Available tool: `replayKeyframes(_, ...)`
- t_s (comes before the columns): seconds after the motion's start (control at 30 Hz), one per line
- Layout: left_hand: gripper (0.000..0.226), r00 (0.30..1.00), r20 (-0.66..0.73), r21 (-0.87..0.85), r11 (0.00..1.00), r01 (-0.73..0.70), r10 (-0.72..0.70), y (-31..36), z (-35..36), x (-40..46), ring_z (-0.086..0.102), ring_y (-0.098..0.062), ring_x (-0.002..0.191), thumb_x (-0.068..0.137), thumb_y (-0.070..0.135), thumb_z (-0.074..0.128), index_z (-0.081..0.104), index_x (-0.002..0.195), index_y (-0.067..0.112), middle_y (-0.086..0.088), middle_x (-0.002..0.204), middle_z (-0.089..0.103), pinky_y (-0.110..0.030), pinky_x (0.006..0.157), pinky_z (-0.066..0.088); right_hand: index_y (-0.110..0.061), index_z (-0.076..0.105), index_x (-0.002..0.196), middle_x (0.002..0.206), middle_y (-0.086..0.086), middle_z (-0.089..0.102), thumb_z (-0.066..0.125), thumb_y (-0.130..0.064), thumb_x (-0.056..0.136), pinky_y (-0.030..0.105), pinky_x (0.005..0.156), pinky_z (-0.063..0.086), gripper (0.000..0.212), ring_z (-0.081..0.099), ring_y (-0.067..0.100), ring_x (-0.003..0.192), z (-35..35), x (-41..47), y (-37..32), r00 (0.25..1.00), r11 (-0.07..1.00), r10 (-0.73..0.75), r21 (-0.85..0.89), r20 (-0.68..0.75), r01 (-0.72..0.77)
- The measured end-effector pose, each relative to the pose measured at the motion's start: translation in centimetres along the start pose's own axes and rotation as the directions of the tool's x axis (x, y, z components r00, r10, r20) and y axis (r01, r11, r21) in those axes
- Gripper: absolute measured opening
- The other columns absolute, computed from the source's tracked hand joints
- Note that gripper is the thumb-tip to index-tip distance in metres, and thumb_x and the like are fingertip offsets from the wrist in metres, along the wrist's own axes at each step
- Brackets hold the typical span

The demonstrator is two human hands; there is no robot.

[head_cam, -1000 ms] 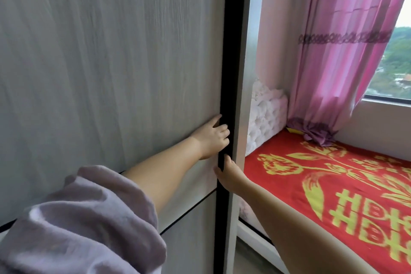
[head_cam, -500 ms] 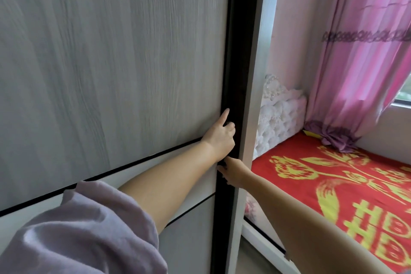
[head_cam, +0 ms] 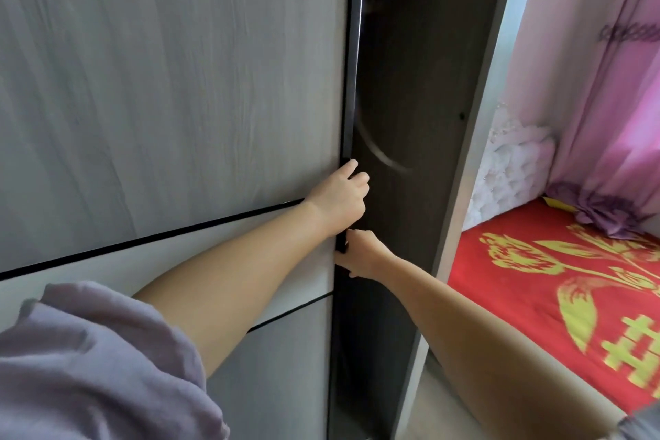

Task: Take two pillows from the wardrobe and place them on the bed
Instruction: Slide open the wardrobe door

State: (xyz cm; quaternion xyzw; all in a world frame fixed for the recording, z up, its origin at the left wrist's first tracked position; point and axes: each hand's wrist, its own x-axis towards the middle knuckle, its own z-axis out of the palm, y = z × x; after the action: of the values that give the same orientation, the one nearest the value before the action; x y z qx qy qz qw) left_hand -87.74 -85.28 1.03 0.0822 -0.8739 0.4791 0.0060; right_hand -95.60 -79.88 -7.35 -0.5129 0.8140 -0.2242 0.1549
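Note:
A grey wood-grain sliding wardrobe door [head_cam: 171, 89] fills the left of the view. Its dark right edge stands a hand's width or more away from the wardrobe's side panel [head_cam: 468, 168], showing a dark gap [head_cam: 403, 89] into the wardrobe. My left hand [head_cam: 339, 198] curls its fingers around the door's edge. Just below it my right hand [head_cam: 359, 254] grips the same edge. No pillows are visible in the dark opening. The bed [head_cam: 557, 296], covered in a red sheet with yellow patterns, lies to the right.
A white tufted headboard [head_cam: 510, 168] stands at the bed's far end beside the wardrobe. Pink curtains [head_cam: 614, 89] hang behind the bed, bunched on the sheet. A strip of floor [head_cam: 428, 404] runs between wardrobe and bed.
The sliding door has moved left, widening the gap from a thin slit to a dark opening. Both hands stayed on the door's edge and travelled with it.

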Motion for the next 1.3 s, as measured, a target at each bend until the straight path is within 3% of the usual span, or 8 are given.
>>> replayKeyframes(0.17, 0.022, 0.999, 0.046, 0.013, 1.0, 0.019, -0.019, -1.2, 1.3, -6.0, 0.042, -0.029, 0.118, 0.088, 0.021, 0.057, 0.069, 0.102, 0.009, -0.008, 0.116, 0.057, -0.051, 0.116, 0.017, 0.0, 0.057, 0.096, 0.088, 0.015, 0.068, 0.053, -0.022, 0.085, 0.035, 0.055, 0.056, 0.025, 0.072, 0.035, 0.072, 2.9, -1.4, -4.5, 0.994, 0.997, -0.067, 0.029, 0.081, 0.065)
replayKeyframes(0.27, 0.03, 0.997, 0.061, 0.023, 0.999, 0.039, -0.04, -1.9, 1.7, -9.4, 0.044, -0.028, 0.115, 0.085, 0.034, 0.061, 0.069, 0.101, 0.01, -0.006, 0.112, 0.057, -0.048, 0.115, 0.021, -0.008, 0.052, 0.074, 0.07, 0.008, 0.062, 0.052, -0.018, 0.083, 0.031, 0.047, 0.054, 0.014, 0.07, 0.031, 0.06, 4.3, -1.9, -7.0, 0.986, 0.992, -0.129, 0.019, 0.108, 0.128)
replayKeyframes(0.33, 0.032, 0.996, 0.076, 0.023, 0.998, 0.051, -0.053, -2.1, 1.8, -11.6, 0.045, -0.027, 0.113, 0.084, 0.038, 0.061, 0.069, 0.1, 0.011, -0.005, 0.11, 0.057, -0.046, 0.114, 0.023, -0.014, 0.044, 0.061, 0.057, 0.001, 0.053, 0.049, -0.017, 0.082, 0.024, 0.035, 0.041, 0.022, 0.058, 0.022, 0.045, 5.5, -2.4, -8.4, 0.978, 0.982, -0.185, -0.014, 0.097, 0.187)
replayKeyframes(0.53, 0.033, 0.987, 0.123, 0.078, 0.993, 0.091, -0.1, -2.6, 2.0, -17.9, 0.051, -0.024, 0.112, 0.079, 0.043, 0.066, 0.07, 0.095, 0.015, -0.002, 0.108, 0.061, -0.044, 0.114, 0.028, -0.005, 0.055, 0.08, 0.068, 0.005, 0.053, 0.05, -0.018, 0.084, 0.027, 0.051, 0.036, 0.015, 0.052, 0.027, 0.067, 8.9, -3.6, -12.4, 0.936, 0.944, -0.319, -0.032, 0.15, 0.327)
replayKeyframes(0.67, 0.03, 0.973, 0.191, 0.13, 0.986, 0.108, -0.132, -2.7, 1.6, -22.2, 0.06, -0.016, 0.102, 0.069, 0.051, 0.071, 0.073, 0.085, 0.026, 0.007, 0.097, 0.066, -0.038, 0.111, 0.037, -0.001, 0.057, 0.096, 0.079, 0.01, 0.055, 0.046, -0.017, 0.085, 0.026, 0.046, 0.032, 0.022, 0.05, 0.028, 0.066, 11.1, -4.9, -15.8, 0.915, 0.931, -0.358, -0.011, 0.185, 0.366)
replayKeyframes(0.83, 0.016, 0.955, 0.232, 0.139, 0.978, 0.156, -0.185, -3.1, 2.0, -27.0, 0.063, -0.017, 0.096, 0.07, 0.037, 0.07, 0.074, 0.082, 0.028, 0.008, 0.093, 0.068, -0.039, 0.11, 0.039, -0.004, 0.05, 0.081, 0.078, 0.012, 0.055, 0.044, -0.013, 0.086, 0.028, 0.057, 0.04, 0.012, 0.051, 0.029, 0.068, 13.4, -6.6, -20.2, 0.901, 0.923, -0.378, 0.011, 0.212, 0.385)
replayKeyframes(0.97, 0.023, 0.935, 0.281, 0.177, 0.969, 0.173, -0.219, -3.8, 3.0, -31.0, 0.056, -0.025, 0.112, 0.082, 0.031, 0.062, 0.073, 0.099, 0.021, -0.001, 0.11, 0.066, -0.046, 0.116, 0.025, -0.011, 0.036, 0.06, 0.062, 0.004, 0.042, 0.046, -0.015, 0.088, 0.027, 0.05, 0.035, 0.03, 0.044, 0.023, 0.058, 15.6, -8.2, -23.6, 0.903, 0.922, -0.381, 0.006, 0.201, 0.387)
replayKeyframes(1.3, 0.036, 0.904, 0.375, 0.144, 0.976, 0.164, -0.207, -6.3, 4.7, -39.8, 0.051, -0.029, 0.115, 0.086, 0.041, 0.06, 0.066, 0.109, 0.014, -0.003, 0.107, 0.067, -0.051, 0.118, 0.012, -0.013, 0.03, 0.059, 0.06, 0.002, 0.037, 0.041, -0.015, 0.092, 0.024, 0.042, 0.025, 0.036, 0.034, 0.017, 0.049, 20.4, -11.9, -30.9, 0.915, 0.931, -0.364, 0.076, 0.175, 0.356)
